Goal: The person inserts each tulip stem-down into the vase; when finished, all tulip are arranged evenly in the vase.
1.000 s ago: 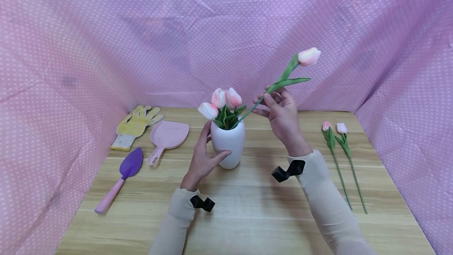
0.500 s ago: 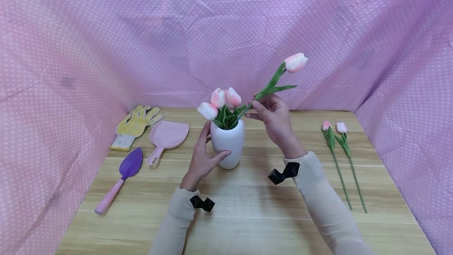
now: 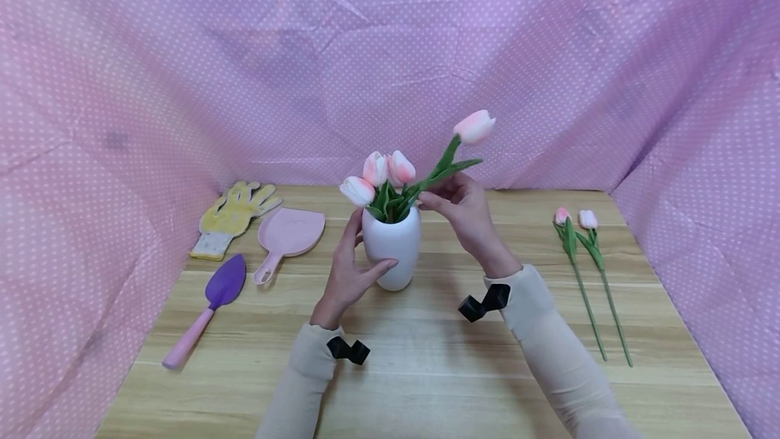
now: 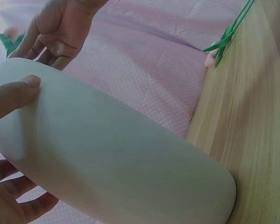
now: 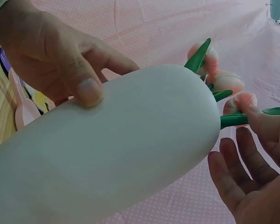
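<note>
A white vase [image 3: 393, 249] stands upright on the table with several pink-and-white tulips [image 3: 376, 169] in it. My left hand [image 3: 349, 276] grips its left side, thumb across the front, as the left wrist view also shows on the vase [image 4: 116, 140]. At the vase's right rim, my right hand [image 3: 466, 212] pinches the stem of another tulip [image 3: 475, 127]. That tulip leans up to the right, its lower stem inside the vase. In the right wrist view the thumb and fingers of the right hand [image 5: 256, 172] are around the green stem [image 5: 234, 120] beside the rim.
Two loose tulips [image 3: 569, 242] lie at the right of the wooden table [image 3: 426, 385]. On the left are a yellow-and-white glove [image 3: 231, 219], a pink dustpan [image 3: 292, 232] and a purple trowel [image 3: 225, 281] with a pink handle. Pink dotted cloth [image 3: 390, 53] hangs behind and at both sides.
The right hand has moved left and down toward the vase, and the tulip it pinches has slid deeper into the opening. My left hand and the vase have stayed in place.
</note>
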